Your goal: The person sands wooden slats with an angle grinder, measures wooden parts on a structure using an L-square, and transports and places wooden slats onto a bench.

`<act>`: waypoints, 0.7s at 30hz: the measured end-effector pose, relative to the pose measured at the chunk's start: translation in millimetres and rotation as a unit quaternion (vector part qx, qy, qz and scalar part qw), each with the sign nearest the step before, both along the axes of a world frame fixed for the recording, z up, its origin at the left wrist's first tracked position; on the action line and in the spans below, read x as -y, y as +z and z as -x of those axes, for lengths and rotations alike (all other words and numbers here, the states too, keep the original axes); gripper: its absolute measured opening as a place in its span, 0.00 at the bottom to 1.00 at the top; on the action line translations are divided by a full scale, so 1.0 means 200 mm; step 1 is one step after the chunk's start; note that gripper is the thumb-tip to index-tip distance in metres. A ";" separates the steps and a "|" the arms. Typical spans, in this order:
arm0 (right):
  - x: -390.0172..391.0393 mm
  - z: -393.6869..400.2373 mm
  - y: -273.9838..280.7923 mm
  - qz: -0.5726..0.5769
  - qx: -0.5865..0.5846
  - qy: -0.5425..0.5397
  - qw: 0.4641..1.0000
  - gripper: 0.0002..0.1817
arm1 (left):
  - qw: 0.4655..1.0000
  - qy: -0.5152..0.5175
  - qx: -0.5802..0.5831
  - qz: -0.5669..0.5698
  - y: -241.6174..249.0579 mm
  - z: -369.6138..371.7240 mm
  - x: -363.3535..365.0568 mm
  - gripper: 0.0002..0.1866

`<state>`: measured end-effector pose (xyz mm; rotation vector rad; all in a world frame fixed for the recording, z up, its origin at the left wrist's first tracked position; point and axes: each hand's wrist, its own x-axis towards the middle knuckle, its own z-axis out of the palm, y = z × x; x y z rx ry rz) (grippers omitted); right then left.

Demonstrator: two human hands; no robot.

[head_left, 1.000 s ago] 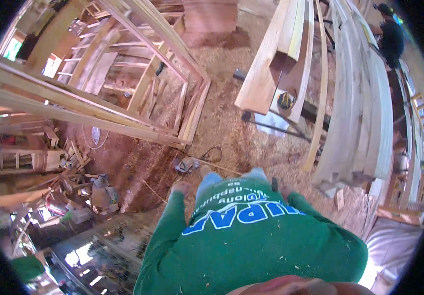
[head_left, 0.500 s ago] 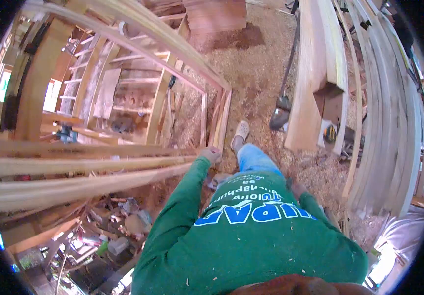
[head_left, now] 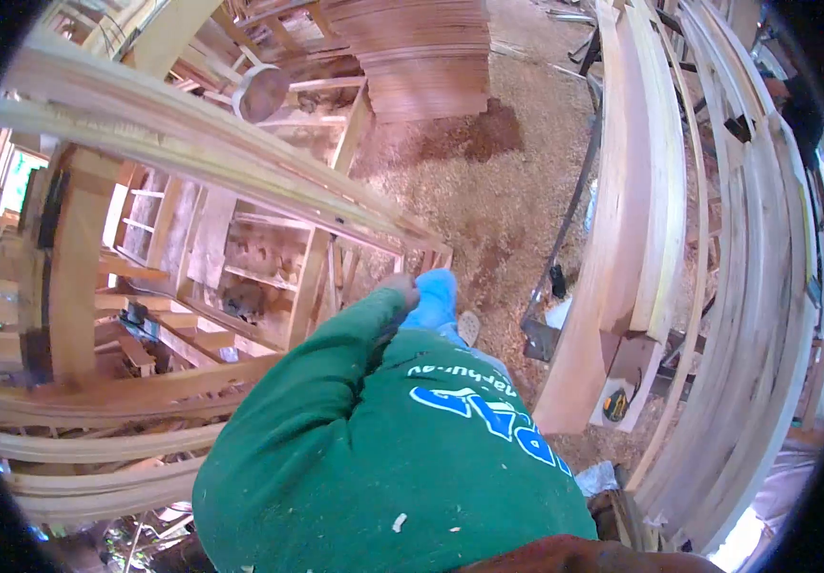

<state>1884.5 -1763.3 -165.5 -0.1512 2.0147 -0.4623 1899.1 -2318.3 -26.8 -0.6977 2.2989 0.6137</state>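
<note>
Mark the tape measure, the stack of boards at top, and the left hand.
tape measure [head_left: 614, 405], head view, on its yellow-and-black case.
stack of boards [head_left: 423, 53], head view, on the stack's layered side face.
left hand [head_left: 401, 286], head view, on the back of the hand.

Left hand [head_left: 401, 286] beside wooden frames [head_left: 240, 181] at left; planks [head_left: 641, 191] on right; sawdust floor [head_left: 498, 181] between.
</note>
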 end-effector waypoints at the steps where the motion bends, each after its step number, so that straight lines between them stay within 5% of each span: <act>1: 0.05 0.06 0.00 0.006 -0.003 -0.032 0.999 0.16 | 0.999 -0.010 -0.036 -0.005 -0.16 0.09 0.03 0.20; 4: 0.23 0.25 -0.02 0.025 -0.015 -0.094 0.995 0.16 | 0.988 -0.138 -0.047 0.058 -0.25 0.48 0.12 0.20; 8: 0.46 0.47 -0.01 0.041 -0.024 -0.149 0.988 0.15 | 0.952 -0.301 -0.059 -0.013 -0.23 1.02 0.20 0.23; 10: 0.60 0.60 0.00 0.044 -0.028 -0.159 0.986 0.15 | 0.969 -0.242 -0.048 -0.026 -0.16 1.26 0.17 0.22; 14: 0.95 0.99 0.03 0.049 -0.034 -0.170 0.984 0.15 | 0.945 -0.300 -0.108 -0.075 -0.29 1.70 0.30 0.22; 16: 1.15 1.25 0.05 0.048 -0.042 -0.178 0.982 0.14 | 0.950 -0.266 -0.107 -0.122 -0.45 1.90 0.46 0.22; 21: 1.72 2.00 0.21 0.047 -0.061 -0.182 0.980 0.14 | 0.956 -0.270 -0.062 -0.098 -0.32 2.32 1.16 0.21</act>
